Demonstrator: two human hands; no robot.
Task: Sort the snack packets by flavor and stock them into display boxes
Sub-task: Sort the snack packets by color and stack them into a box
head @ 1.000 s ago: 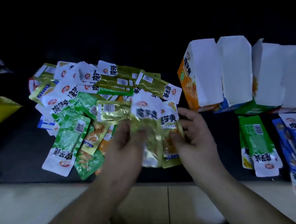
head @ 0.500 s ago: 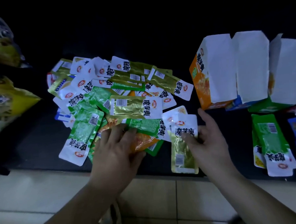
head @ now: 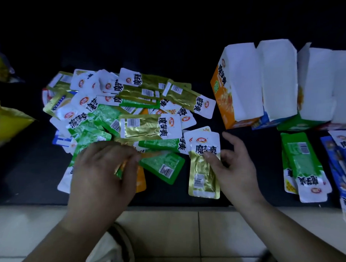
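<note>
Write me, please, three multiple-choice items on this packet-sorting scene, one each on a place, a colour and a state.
1. Where does the orange display box stand relative to the packet pile?
A. Left of it
B. Right of it
C. On top of it

2. What colour is the snack packet that the right hand pinches?
A. Green
B. Gold
C. Blue

3. What is the left hand doing?
A. Gripping a box
B. Staying out of view
C. Resting on the pile

Answers: 1 B, the box stands past the pile's right edge. 2 B, gold foil shows below the thumb. 3 C, its fingers lie over the packets at the pile's near side.
</note>
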